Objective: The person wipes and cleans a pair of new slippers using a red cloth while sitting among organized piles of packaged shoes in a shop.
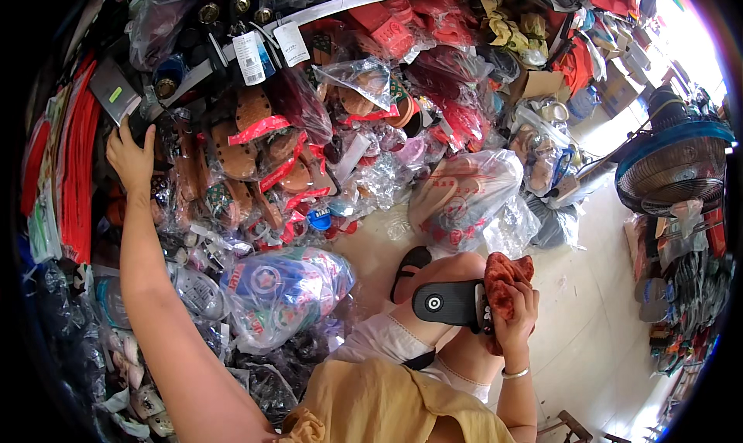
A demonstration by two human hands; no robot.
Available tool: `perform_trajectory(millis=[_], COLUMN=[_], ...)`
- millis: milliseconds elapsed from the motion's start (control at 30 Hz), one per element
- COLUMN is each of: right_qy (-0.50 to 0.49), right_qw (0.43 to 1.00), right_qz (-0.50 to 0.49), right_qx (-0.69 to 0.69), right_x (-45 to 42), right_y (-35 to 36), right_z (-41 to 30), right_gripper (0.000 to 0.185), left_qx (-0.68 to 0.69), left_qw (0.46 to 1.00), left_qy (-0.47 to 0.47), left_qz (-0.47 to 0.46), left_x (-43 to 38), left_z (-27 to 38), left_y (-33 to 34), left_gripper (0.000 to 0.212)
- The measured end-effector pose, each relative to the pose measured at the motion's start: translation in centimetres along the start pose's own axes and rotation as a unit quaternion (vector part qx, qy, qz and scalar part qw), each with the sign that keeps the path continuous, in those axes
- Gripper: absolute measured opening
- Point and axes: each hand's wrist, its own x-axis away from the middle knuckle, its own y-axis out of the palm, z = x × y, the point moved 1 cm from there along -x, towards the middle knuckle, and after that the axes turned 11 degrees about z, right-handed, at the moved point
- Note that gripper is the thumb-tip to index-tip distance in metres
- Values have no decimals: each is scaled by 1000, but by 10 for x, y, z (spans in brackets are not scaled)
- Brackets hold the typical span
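Observation:
My left hand (pixel 132 156) reaches out at the upper left, its fingertips at the lower edge of a dark flat rectangular object (pixel 115 90) with a small green mark; whether they grip it is unclear. Over my knees, my right hand (pixel 515 318) grasps a rust-brown cloth (pixel 506 277). Against this cloth rests a black slipper (pixel 447 302) with a white ring mark on its sole; the cloth and fingers cover its strap end. Cork-coloured sandals (pixel 235 150) in clear plastic with red strips lie just right of my left hand.
A stack of red packets (pixel 75 164) stands at the far left. Plastic-wrapped blue goods (pixel 284 292) lie beside my legs, and a bulging printed plastic bag (pixel 464 199) is in front of my knees. An electric fan (pixel 673 164) stands at right, near cardboard boxes (pixel 618 89).

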Motion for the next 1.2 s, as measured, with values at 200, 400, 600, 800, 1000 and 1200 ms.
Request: perform_trajectory(millis=[200,400,600,800,1000,1200], right_qy=[-1,12,10,11,18,15], right_qw=[1000,1000,1000,1000,1000,1000], right_qz=[-1,-7,-10,-14,-15,-18], right_qx=[1,0,3,4,6,8], right_x=[0,6,7,6,8,7], right_y=[3,2,5,4,5,6], right_z=[-1,3,5,5,6,6], right_gripper=[44,39,40,40,40,40], left_qx=[12,17,30,11,18,21], left_qw=[1000,999,998,999,998,998], left_qy=[6,-27,-43,-33,-38,-38], left_qz=[-4,-25,-30,-37,-38,-36], left_x=[-4,-3,1,-2,-4,-5], left_z=[-3,6,0,5,7,6], left_y=[-5,1,-2,-6,-8,-9], left_gripper=[63,67,76,78,78,77])
